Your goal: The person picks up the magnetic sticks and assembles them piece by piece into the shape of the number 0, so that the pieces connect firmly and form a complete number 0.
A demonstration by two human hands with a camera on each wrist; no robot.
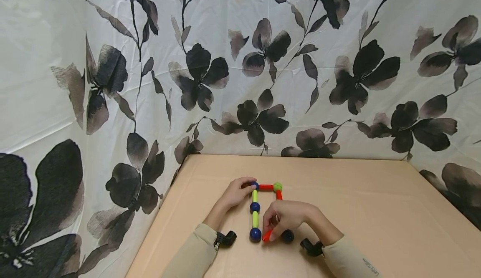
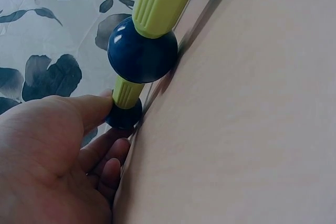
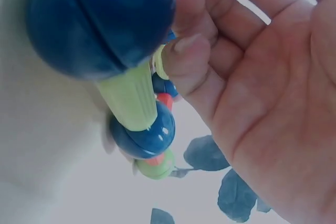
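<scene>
A frame of magnetic-looking balls and rods lies on the table. My left hand (image 1: 237,192) pinches its far-left blue ball (image 2: 125,118) between thumb and fingers. From there yellow-green rods (image 1: 255,219) run nearer through a middle blue ball (image 1: 255,207) to the near-left blue ball (image 1: 255,235). A red rod (image 1: 266,187) crosses to a green ball (image 1: 277,187), where another red rod (image 1: 279,195) descends. My right hand (image 1: 287,217) pinches a loose-ended red rod (image 1: 267,236) beside the near-left ball. The near-right blue ball (image 1: 287,236) shows below that hand, which hides part of the right side.
The tan tabletop (image 1: 357,203) extends around the frame. A floral curtain (image 1: 240,82) hangs behind its far edge and along the left. Black wrist cameras (image 1: 226,239) sit on both wrists, close over the table.
</scene>
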